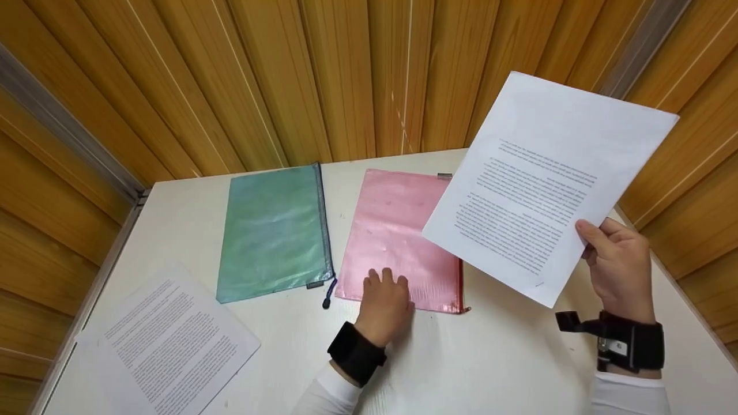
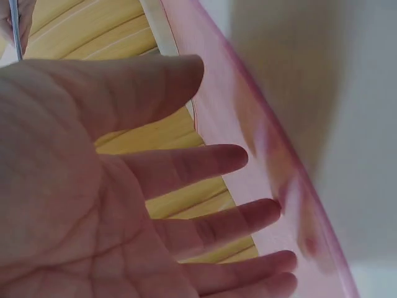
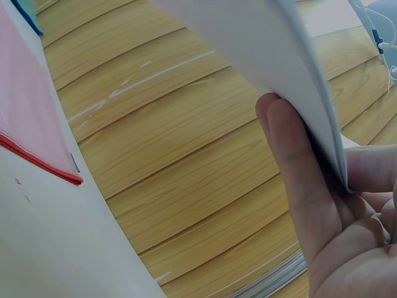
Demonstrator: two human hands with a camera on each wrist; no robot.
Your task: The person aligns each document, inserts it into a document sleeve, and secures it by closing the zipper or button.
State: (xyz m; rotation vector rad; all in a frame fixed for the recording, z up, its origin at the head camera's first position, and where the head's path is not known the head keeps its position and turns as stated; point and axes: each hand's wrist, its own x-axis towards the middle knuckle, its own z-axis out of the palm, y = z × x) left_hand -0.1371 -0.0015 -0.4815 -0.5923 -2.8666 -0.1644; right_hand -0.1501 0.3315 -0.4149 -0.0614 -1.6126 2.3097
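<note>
A stack of printed paper [image 1: 533, 190] is raised at the right, pinched along its edge between the thumb and fingers of my right hand [image 1: 620, 265]. In the right wrist view, the sheets [image 3: 260, 43] show edge-on with the fingers behind them. My left hand [image 1: 385, 300] is at the near edge of a pink zipper pouch [image 1: 398, 230]; its fingers are spread and extended, with nothing between them in the left wrist view. Whether the fingertips touch the pouch I cannot tell. The pouch's red zipper [image 3: 37, 161] runs along its right side, partly behind the paper in the head view.
A green zipper pouch [image 1: 271, 230] with a dark zipper and pull cord lies left of the pink one. More printed sheets [image 1: 173, 346] lie at the table's left front. Wood-patterned panels [image 1: 346, 75] stand behind the white table [image 1: 478, 357] and at both sides.
</note>
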